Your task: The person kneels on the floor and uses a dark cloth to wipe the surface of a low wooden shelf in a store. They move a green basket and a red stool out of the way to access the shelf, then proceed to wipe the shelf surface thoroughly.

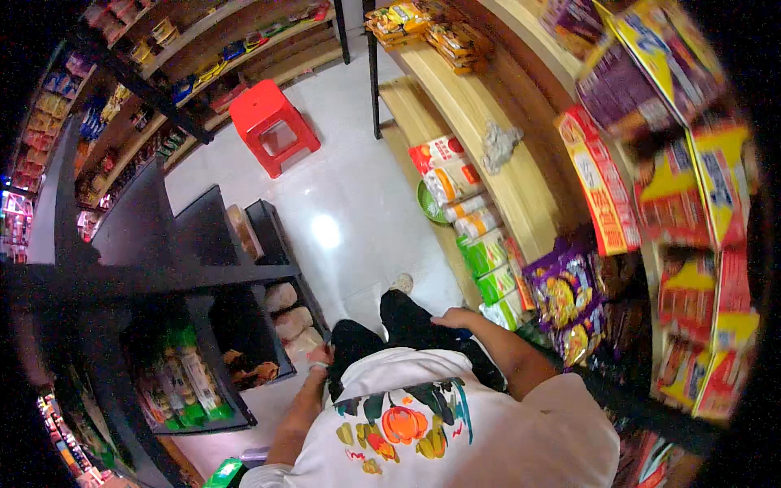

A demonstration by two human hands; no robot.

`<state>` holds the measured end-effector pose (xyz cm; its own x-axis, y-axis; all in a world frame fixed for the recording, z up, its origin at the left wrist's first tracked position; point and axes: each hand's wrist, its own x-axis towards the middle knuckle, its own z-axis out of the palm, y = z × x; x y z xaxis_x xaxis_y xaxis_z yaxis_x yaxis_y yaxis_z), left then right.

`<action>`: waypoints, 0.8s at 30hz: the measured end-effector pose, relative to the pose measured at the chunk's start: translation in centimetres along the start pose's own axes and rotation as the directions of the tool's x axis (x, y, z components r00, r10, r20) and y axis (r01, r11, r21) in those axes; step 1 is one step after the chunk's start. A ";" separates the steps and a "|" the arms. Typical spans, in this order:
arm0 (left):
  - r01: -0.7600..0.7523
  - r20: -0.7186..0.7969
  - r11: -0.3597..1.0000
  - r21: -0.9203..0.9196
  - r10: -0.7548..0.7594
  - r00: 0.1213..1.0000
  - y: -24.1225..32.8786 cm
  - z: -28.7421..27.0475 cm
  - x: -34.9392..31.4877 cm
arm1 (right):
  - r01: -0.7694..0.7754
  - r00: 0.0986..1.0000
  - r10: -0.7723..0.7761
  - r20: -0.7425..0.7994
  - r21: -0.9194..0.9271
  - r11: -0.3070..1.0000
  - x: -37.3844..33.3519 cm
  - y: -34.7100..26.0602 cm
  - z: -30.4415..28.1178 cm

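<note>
My right hand [455, 318] is at my right thigh, over the black trousers [400, 315]. Its fingers look bent, but whether they hold anything is too small to see. Low at my left side, my left hand [320, 355] is beside the left leg and close to white packages [294, 325] in a dark shelf unit [244, 272]. The fingers of that hand are mostly hidden, and a pale band circles its wrist. A crumpled grey cloth [500, 146] lies on the wooden shelf [521, 207] at my right.
A red plastic stool [264, 114] stands ahead on the pale floor [325, 183]. Stacked white, orange and green packs [480, 256] line the lower right shelf, near a green basin [429, 202]. Purple snack bags [561, 289] hang at right. Further stocked shelves [220, 61] run along the back left.
</note>
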<state>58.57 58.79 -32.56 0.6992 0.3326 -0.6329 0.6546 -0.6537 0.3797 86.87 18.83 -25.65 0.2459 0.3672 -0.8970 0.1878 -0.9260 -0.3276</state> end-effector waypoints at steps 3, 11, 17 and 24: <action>0.007 -0.035 0.999 -0.033 -0.008 0.999 5.1 -7.2 3.0 | 0.148 0.987 -0.151 0.058 0.056 0.987 2.3 0.4 -2.1; -0.607 0.836 0.794 -0.019 0.346 0.427 11.6 -21.5 12.6 | 0.299 0.938 -0.334 0.094 0.271 0.915 -3.8 -1.3 -7.2; -0.468 0.987 0.876 0.117 -0.051 0.151 21.4 -28.6 23.4 | 0.105 0.907 -0.343 0.244 0.656 0.747 -5.6 -3.9 -5.3; -0.459 0.958 0.885 0.080 -0.195 -0.209 9.9 -20.5 34.5 | 0.132 0.816 -0.424 0.392 0.588 0.798 7.7 -5.6 8.7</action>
<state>95.02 77.73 -36.81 -0.5490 -0.5936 -0.5884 0.2353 -0.7853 0.5727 79.40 26.06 -33.31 -0.2520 0.6579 -0.7097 -0.3771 -0.7422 -0.5540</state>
